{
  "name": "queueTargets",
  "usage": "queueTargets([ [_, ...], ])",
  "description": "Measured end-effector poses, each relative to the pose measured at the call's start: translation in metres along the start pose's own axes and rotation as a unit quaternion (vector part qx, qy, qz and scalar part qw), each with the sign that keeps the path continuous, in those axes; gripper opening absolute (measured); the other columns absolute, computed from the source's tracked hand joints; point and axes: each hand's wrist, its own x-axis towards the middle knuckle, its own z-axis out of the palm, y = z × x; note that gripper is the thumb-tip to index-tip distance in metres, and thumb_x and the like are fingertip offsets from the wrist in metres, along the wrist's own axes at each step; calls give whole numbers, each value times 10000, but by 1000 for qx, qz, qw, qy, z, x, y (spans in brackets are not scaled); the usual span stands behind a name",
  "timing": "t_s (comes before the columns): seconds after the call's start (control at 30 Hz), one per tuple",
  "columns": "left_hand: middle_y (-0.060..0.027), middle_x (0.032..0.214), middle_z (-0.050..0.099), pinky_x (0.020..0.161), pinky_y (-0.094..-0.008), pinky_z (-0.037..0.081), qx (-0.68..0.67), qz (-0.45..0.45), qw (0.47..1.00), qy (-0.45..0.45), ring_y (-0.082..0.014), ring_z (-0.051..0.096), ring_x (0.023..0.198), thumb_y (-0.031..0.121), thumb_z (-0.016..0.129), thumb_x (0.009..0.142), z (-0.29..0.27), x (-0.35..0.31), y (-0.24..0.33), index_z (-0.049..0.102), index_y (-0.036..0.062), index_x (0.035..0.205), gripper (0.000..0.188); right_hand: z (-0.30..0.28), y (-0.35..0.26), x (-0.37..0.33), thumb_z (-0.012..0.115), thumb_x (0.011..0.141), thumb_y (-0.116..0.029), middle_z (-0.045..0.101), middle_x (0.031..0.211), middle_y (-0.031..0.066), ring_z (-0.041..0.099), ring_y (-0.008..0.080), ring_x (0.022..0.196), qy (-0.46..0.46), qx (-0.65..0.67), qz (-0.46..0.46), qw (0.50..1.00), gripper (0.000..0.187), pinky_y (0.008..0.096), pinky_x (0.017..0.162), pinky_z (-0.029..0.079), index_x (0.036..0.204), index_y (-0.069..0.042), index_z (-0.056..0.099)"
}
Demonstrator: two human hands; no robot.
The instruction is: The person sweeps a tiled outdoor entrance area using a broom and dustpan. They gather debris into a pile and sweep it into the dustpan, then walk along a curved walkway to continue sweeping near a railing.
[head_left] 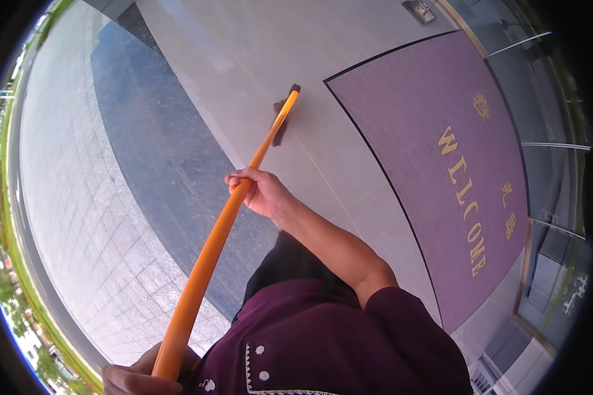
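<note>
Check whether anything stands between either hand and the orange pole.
Nothing visible does: the right hand and left hand both close directly around the orange pole. The purple mat lies to the right, apart from the pole.

Dk maroon top, short slv, wht zigzag trim, blk trousers
</note>
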Motion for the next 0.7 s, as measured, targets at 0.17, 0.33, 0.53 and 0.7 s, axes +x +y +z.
queueTargets([
  [0.17, 19, 491, 508, 514, -241, 422, -95, 13, 994, 43, -92, 514, 444, 186, 584, 797, -74, -37, 7, 509, 88, 778, 125, 15, 2, -64, 492, 832, -39, 573, 832, 133, 576, 197, 774, 65, 18, -24, 997, 84, 273, 740, 498, 782, 24, 516],
  [0.33, -33, 450, 492, 538, -292, 461, -176, -236, 919, 263, -149, 501, 405, 46, 591, 755, -10, -26, -79, 485, 8, 837, 140, -91, -24, -122, 514, 806, -8, 576, 805, 136, 584, 217, 778, 265, 47, -36, 963, 54, 298, 749, 505, 765, 28, 507],
  [0.53, -62, 674, 571, 587, -227, 446, -268, -497, 810, 160, -109, 540, 593, -18, 572, 798, 70, 6, -162, 520, -17, 943, 154, -219, -86, -160, 502, 765, 42, 545, 769, 143, 581, 234, 736, 426, 141, -24, 893, 44, 334, 719, 518, 800, 35, 477],
  [0.7, -41, 540, 503, 712, -327, 487, -208, -477, 844, 129, -136, 534, 527, 15, 588, 753, 56, 71, -195, 516, -8, 905, 169, -172, -136, -99, 494, 761, 57, 535, 779, 144, 581, 236, 727, 417, 132, -35, 899, 79, 330, 705, 529, 829, 59, 453],
])
